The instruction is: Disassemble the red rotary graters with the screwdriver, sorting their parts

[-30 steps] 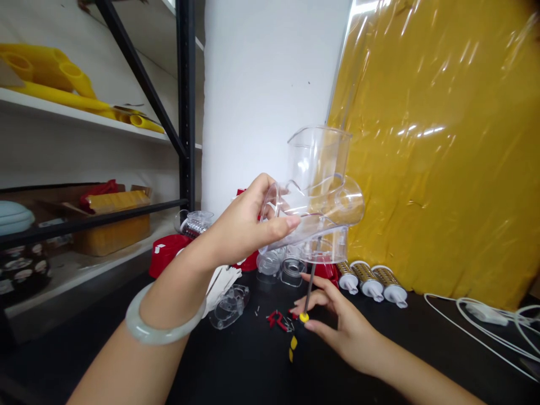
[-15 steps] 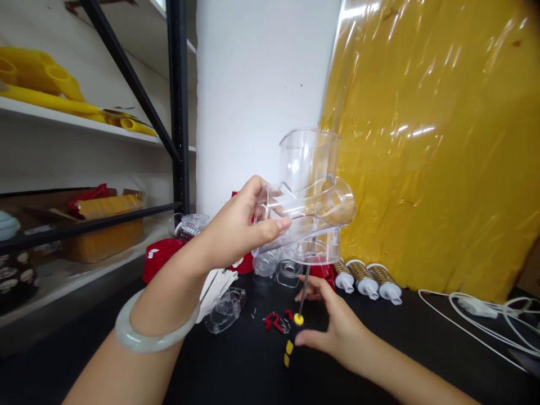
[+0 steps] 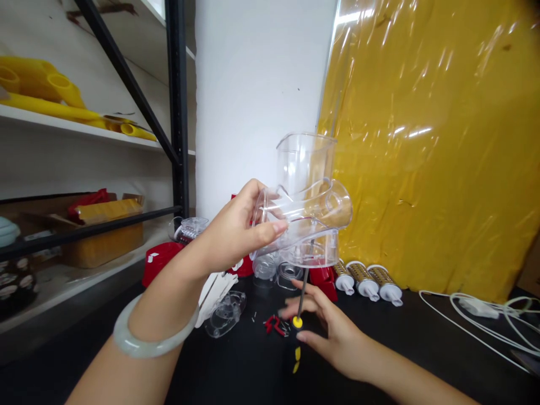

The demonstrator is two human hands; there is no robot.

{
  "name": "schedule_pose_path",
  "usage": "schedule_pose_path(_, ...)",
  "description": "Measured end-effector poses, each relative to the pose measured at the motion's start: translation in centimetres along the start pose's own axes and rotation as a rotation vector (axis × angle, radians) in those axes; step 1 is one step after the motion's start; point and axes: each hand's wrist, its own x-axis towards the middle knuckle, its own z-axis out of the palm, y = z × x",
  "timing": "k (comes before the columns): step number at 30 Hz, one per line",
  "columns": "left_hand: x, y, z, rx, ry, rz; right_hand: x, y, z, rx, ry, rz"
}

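My left hand [image 3: 248, 225] grips a clear plastic housing [image 3: 314, 211] by its round open end, thumb in front. The housing is held up above the table, its square chute pointing upward. Below it, a screwdriver [image 3: 296, 337] with a black and yellow handle stands nearly upright, its shaft running up into the underside of the housing. The tip is hard to make out through the plastic. Around the top of the handle is my right hand [image 3: 327, 332], thumb on the near side and blurred fingers behind. Small red parts and screws [image 3: 276, 325] lie beside the handle.
A clear oval cover [image 3: 225, 314] and white strips [image 3: 215, 289] lie left on the black table. Three drum graters [image 3: 363, 278] lie at the back right, with white cables [image 3: 476, 306] further right. Red parts [image 3: 162, 259] stand behind my left arm. A metal-framed shelf [image 3: 179, 112] rises at left.
The screwdriver handle has turned, and its lower end has swung slightly right. My right fingers have shifted around it. The housing sits almost unchanged in my left hand.
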Motion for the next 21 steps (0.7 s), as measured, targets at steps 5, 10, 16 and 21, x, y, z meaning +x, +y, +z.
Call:
schedule_pose_path(5, -0.02, 0.02, -0.02, -0.020, -0.003, 0.002, 0.11, 0.10, 0.14, -0.091, 0.159, 0.052)
schedule_pose_path(10, 0.00, -0.20, -0.17, -0.029, -0.012, 0.008, 0.12, 0.07, 0.18, 0.011, 0.031, 0.021)
schedule_pose_path(16, 0.02, -0.15, -0.23, -0.040, -0.009, -0.005, 0.24, 0.28, 0.44, -0.081, 0.173, 0.033)
schedule_pose_path(21, -0.04, -0.19, -0.19, -0.058, -0.013, -0.001, 0.22, 0.36, 0.57, 0.020, 0.103, -0.005)
